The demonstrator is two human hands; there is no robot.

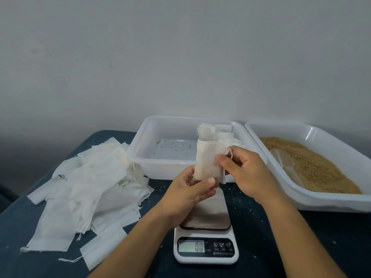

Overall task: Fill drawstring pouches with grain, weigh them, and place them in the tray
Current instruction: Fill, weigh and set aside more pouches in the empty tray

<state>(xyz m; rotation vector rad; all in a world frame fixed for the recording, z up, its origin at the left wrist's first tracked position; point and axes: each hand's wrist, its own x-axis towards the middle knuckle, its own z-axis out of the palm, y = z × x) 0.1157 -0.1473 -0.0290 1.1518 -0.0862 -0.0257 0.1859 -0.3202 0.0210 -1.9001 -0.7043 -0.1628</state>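
Note:
A white drawstring pouch (208,161) hangs in the air above the scale (205,233), held between both hands. My left hand (188,193) pinches its bottom edge with the thumb on top. My right hand (247,171) grips its right side near the drawstring. The scale's steel plate is bare and its display reads 0.0. Behind the pouch stands a white tray (140,149) with a few filled pouches (218,133) in its far right corner and scattered grains on its floor.
A second white tray (301,195) at the right holds brown grain (313,165) and a clear scoop (285,161). A heap of flat pouches (90,185) covers the dark table (313,233) at the left. Loose grains dot the tabletop.

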